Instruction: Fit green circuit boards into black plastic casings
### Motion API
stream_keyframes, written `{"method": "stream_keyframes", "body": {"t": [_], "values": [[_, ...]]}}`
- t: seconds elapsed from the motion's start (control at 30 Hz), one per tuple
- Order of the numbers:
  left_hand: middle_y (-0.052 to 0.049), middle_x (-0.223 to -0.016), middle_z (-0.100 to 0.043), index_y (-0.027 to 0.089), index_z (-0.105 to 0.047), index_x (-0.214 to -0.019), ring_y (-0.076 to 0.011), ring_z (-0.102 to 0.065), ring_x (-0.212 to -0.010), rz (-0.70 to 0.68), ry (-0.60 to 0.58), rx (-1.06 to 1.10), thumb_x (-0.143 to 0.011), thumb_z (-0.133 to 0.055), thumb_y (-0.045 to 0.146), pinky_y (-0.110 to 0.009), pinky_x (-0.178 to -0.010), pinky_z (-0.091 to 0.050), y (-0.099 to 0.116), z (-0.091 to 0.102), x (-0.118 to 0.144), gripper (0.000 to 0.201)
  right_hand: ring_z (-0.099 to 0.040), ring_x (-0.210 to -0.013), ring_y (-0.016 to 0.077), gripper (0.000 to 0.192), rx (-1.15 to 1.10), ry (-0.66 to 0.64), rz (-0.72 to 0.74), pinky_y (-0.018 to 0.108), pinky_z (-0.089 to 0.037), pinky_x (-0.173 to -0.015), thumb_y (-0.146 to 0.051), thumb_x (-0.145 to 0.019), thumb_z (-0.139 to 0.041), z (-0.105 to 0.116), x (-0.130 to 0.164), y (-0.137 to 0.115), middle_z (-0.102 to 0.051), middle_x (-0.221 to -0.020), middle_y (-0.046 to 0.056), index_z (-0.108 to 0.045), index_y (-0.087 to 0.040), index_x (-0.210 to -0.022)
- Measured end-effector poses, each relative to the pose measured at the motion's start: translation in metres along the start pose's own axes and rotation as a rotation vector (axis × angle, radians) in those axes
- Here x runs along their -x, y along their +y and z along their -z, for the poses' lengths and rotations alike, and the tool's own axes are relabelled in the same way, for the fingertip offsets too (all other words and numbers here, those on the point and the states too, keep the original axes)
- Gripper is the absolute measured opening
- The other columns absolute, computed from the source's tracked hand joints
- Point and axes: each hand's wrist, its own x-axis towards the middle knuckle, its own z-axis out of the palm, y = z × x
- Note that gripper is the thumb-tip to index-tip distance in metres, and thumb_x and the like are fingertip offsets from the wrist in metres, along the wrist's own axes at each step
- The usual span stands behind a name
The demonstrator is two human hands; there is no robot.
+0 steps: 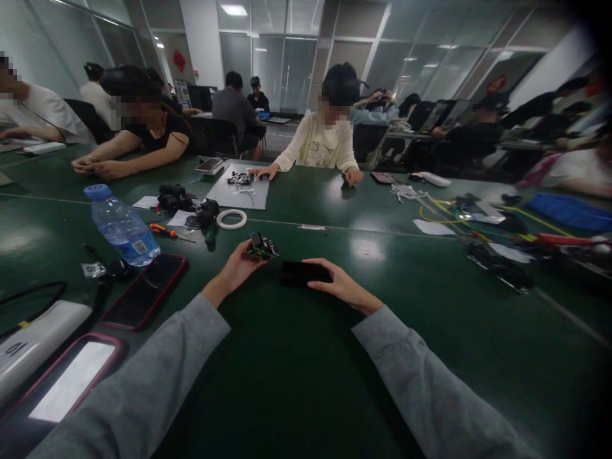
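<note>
On the green table (306,382), head view: left hand (236,268) closed around a small circuit module (262,247), fingers pinching it from below, module lifted just off the table surface or barely touching, cannot tell which. Right hand (342,285) lies flat-ish over a black slab (303,273), fingers curled on its right end, gripping it against the table. Slab sits just right of the module, the two near but apart. Both arms in grey sleeves (143,389)

Left of the module: tape ring (232,218) flat on the table, beyond it a grey mat (239,191) with small parts on it. Further left of the module an orange screwdriver (167,231), a heap of black parts (184,204), white paper scraps. Water bottle (122,226) lying tilted, well left of the module, blue cap pointing away. Red-cased phone (146,290) just below the bottle, screen dark. Second phone (71,379) at lower left, screen lit white, next to a white bar (36,341)

Right of the module, well apart: tangle of yellow cables (478,220), blue bag (568,211)

Across the table from the module a person in a cream top (320,143), one hand on the mat. Another person in black (143,137) at far left, hands together on the table
</note>
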Motion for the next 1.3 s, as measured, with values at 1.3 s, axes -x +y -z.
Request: {"method": "stream_keyframes", "body": {"t": [1.3], "values": [[-0.016,-0.139,-0.042,0.018,-0.042,-0.131,-0.0323,-0.033,-0.132,-0.961,0.16,-1.08,-0.071,-0.07,0.03,-0.048,-0.111,-0.019,-0.048,-0.091,0.097,0.068,-0.025,-0.139,0.0211,0.071,0.888,0.534,0.486,0.044,-0.034,-0.111,-0.005,-0.086,-0.039,-0.102,0.045,-0.038,-0.025,-0.149,0.009,-0.014,-0.026,-0.149]]}}
